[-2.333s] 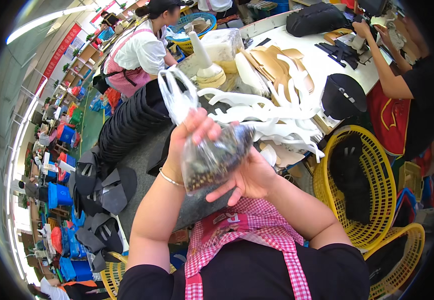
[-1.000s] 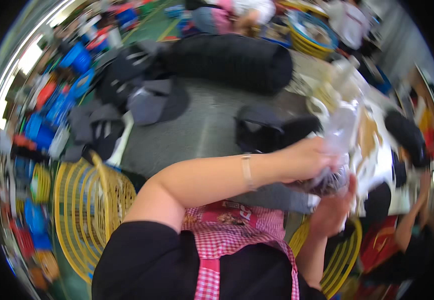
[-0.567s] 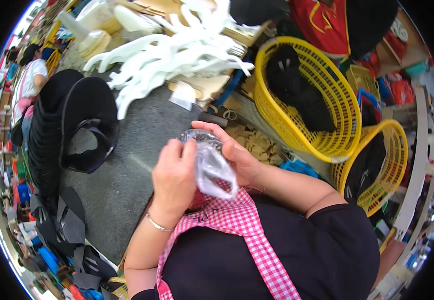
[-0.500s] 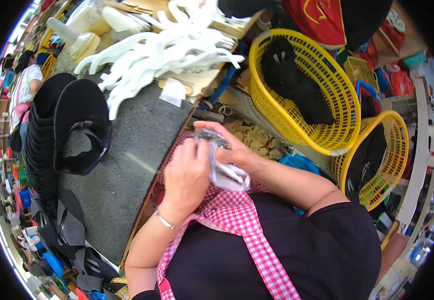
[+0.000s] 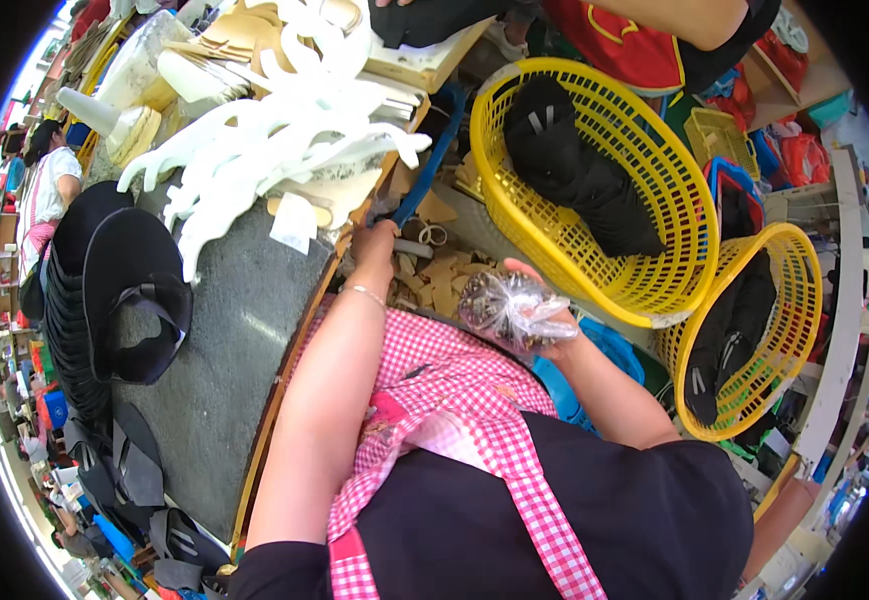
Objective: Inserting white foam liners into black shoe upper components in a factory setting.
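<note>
In my right hand [image 5: 551, 338] is a small clear plastic bag [image 5: 512, 312] with dark bits inside, its crumpled top toward my palm. The hand is raised in front of my pink checked apron [image 5: 444, 385], near the big yellow basket. My left hand [image 5: 374, 243] has its arm stretched forward along the workbench edge. It is at the bench's right side, close to a blue strap [image 5: 426, 165]; its fingers are mostly hidden there. On the dark bench top [image 5: 244, 290] beside that arm lies a pile of white curved cut pieces [image 5: 284, 120].
Two yellow baskets [image 5: 484, 205] with black pieces stand at the right. Tan scraps [image 5: 444, 283] lie below the bench edge. A stack of black visor-like pieces [image 5: 134, 255] is at the left. At the top, another person's arm [image 5: 689, 18] reaches over a red cloth [image 5: 619, 50].
Both hands were together on the clear bag. Now my left hand has let go and moved forward to the bench edge, while my right hand has carried the bag to the right.
</note>
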The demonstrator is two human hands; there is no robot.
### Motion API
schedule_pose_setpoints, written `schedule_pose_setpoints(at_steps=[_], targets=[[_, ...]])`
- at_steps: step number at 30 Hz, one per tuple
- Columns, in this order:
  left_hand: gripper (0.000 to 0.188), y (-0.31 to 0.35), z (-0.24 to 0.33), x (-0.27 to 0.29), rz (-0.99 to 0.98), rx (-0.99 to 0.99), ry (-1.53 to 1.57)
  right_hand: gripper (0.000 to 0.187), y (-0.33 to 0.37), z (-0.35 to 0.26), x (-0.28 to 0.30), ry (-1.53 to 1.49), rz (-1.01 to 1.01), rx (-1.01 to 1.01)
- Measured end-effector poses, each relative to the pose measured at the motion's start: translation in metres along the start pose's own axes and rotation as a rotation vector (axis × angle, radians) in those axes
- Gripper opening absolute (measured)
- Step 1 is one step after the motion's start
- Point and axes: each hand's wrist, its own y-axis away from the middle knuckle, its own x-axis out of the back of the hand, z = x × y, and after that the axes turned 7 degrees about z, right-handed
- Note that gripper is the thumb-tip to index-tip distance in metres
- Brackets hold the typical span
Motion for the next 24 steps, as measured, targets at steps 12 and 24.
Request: schedule_pose_setpoints(at_steps=[12,24], targets=[[0.042,-0.028,-0.042,0.010,0.064,0.379,0.438,0.083,-0.048,-0.043,-0.033,0.141,-0.074,0.094],[0.022,0.097,0.015,0.035,-0.183,-0.387,0.037,0.031,-0.098,-0.015,-0.064,0.061,-0.223,-0.055]])
